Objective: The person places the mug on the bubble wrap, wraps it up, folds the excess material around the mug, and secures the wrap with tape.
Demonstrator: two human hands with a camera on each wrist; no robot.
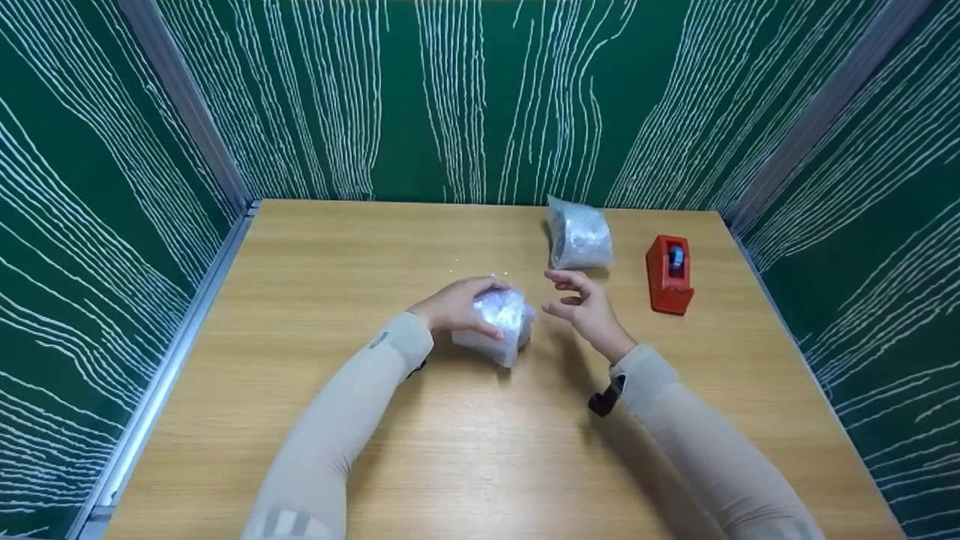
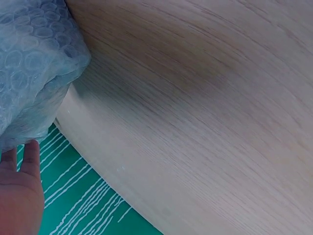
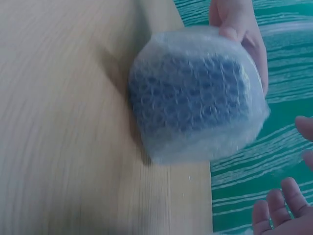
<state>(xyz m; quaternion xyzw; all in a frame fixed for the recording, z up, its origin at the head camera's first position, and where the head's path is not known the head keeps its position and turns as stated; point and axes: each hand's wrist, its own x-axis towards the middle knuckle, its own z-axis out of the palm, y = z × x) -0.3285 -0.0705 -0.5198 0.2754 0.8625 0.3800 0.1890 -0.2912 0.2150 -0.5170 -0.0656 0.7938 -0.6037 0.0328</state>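
A bubble-wrapped package (image 1: 499, 319) stands over the middle of the table, and my left hand (image 1: 457, 306) grips it from the left, thumb on the near side and fingers on the far side. Through the wrap, the right wrist view shows a dark blue block-like shape inside the package (image 3: 193, 93). Just right of it, my right hand (image 1: 592, 315) is held in the air with fingers loosely bent and nothing in them. In the left wrist view, the fingertips of the left hand (image 2: 19, 191) meet the lower edge of the wrap (image 2: 39, 68).
Farther back, a second bubble-wrapped bundle (image 1: 581, 234) sits near the table's rear edge. A red tape dispenser (image 1: 670, 275) with a roll of tape stands at the right. Green walls (image 1: 405, 97) with white wavy lines enclose the wooden table (image 1: 315, 262) at back and sides.
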